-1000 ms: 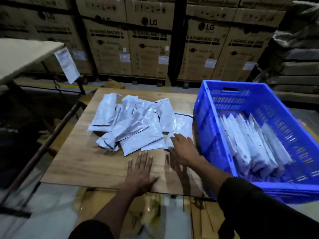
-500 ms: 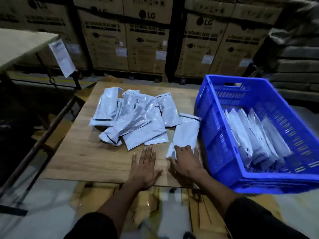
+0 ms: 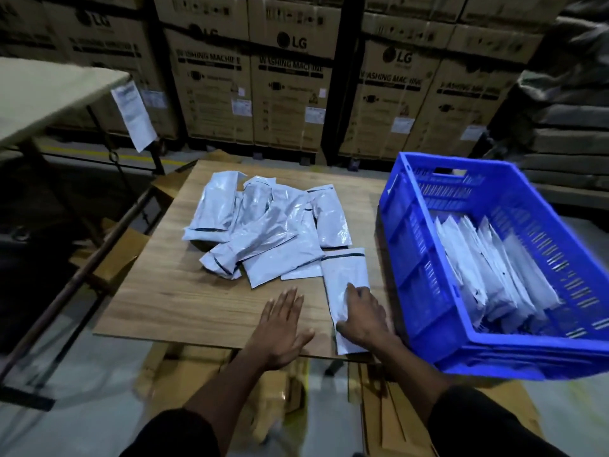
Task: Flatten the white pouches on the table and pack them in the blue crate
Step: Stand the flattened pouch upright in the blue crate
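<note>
White plastic pouches (image 3: 263,232) lie heaped on the wooden desk (image 3: 171,298), left of the blue slatted plastic crate (image 3: 425,291). My left hand (image 3: 283,328) rests flat, fingers spread, on the desk. My right hand (image 3: 362,316) presses one flat white pouch (image 3: 344,275) just beside the crate, where more white pouches (image 3: 494,275) stand packed.

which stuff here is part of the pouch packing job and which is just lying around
Job: pouch under the right hand; right hand; left hand; pouch pile; blue crate; packed pouches; table.

Lying about: washing machine cartons; side table; hanging paper sheet.
</note>
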{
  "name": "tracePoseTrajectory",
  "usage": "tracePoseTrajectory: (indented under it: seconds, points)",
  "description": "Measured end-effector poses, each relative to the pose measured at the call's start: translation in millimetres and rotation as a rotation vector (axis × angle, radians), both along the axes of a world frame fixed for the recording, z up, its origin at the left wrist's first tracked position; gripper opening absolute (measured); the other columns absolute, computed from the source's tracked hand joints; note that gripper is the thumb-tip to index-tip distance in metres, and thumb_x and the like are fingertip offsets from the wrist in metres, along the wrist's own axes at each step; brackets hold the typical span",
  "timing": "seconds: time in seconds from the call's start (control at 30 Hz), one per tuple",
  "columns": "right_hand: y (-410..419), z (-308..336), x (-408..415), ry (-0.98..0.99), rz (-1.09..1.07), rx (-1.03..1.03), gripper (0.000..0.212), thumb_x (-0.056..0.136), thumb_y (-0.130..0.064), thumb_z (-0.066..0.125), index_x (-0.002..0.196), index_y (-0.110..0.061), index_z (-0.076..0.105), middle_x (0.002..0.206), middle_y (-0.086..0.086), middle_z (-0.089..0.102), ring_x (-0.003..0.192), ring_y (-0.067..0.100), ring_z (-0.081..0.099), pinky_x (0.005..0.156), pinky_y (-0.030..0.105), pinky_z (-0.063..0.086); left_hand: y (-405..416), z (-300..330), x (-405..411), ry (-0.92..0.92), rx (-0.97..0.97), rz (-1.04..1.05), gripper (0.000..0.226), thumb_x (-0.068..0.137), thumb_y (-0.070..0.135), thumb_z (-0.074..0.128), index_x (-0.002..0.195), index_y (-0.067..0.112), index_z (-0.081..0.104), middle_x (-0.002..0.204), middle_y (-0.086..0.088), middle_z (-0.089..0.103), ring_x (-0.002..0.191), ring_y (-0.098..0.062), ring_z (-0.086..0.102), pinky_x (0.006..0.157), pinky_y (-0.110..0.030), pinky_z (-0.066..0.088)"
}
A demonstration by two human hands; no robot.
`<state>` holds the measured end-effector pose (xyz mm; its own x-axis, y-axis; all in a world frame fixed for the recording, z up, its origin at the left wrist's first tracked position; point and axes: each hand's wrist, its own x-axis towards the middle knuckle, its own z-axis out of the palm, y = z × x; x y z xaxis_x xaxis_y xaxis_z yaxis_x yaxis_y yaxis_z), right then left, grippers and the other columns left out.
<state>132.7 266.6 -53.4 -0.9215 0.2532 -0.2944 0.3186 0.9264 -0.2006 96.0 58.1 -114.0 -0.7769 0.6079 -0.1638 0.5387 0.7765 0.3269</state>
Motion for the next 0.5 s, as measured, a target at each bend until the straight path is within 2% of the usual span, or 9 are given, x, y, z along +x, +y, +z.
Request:
tracePoseTrajectory:
  seconds: [0.1,0.17,0.3,0.4,0.5]
  points:
    - [1.3,7.5,8.9,-0.058,0.110,0.020,0.090,0.080,-0.031,0.068,0.153,-0.018,0.018,0.141,0.010,0.032,0.132,0.035,0.038,0.111,0.050,0.029,-0.4,6.1,1.1,-0.019,0.087,0.043,0.115,0.068,0.091,-0.019,0.160,0.022,-0.016,0.162,0.005,-0.037,0.149,-0.016,-0.032,0.121,-0.044,-0.014]
    - [3.6,8.4,16.3,-0.090,0.146,0.018,0.088,0.078,-0.033,0.068,0.150,-0.016,0.021,0.136,0.011,0.032,0.127,0.037,0.039,0.109,0.048,0.032,0.4,8.2,3.3,0.010,0.082,0.043,0.110,0.071,0.090,-0.017,0.160,0.024,-0.018,0.159,0.009,-0.040,0.148,-0.016,-0.035,0.120,-0.050,-0.011]
    - [7.2,3.7,31.1,-0.021,0.050,-0.007,0.080,0.077,-0.058,0.067,0.137,-0.016,0.033,0.133,0.013,0.029,0.123,0.037,0.037,0.100,0.040,0.038,6.0,8.9,8.7,0.029,0.014,0.021,0.105,0.071,0.087,-0.022,0.159,0.031,-0.016,0.162,0.012,-0.035,0.150,-0.020,-0.030,0.119,-0.059,-0.007]
    - [5.4,-4.4,37.9,0.026,0.027,0.018,0.082,0.084,-0.055,0.063,0.146,-0.015,0.027,0.139,0.016,0.031,0.126,0.036,0.037,0.103,0.038,0.035,4.0,3.7,10.1,-0.012,0.042,0.075,0.110,0.068,0.088,-0.025,0.160,0.030,-0.014,0.165,0.007,-0.029,0.153,-0.024,-0.024,0.121,-0.054,-0.010]
    - [6.5,-4.3,40.6,0.078,0.076,-0.005,0.086,0.079,-0.047,0.067,0.149,-0.014,0.029,0.134,0.014,0.042,0.120,0.034,0.046,0.098,0.037,0.040,0.0,1.6,6.9,-0.059,0.100,0.145,0.120,0.064,0.091,-0.027,0.162,0.024,-0.009,0.170,0.001,-0.014,0.155,-0.019,-0.017,0.123,-0.045,-0.010]
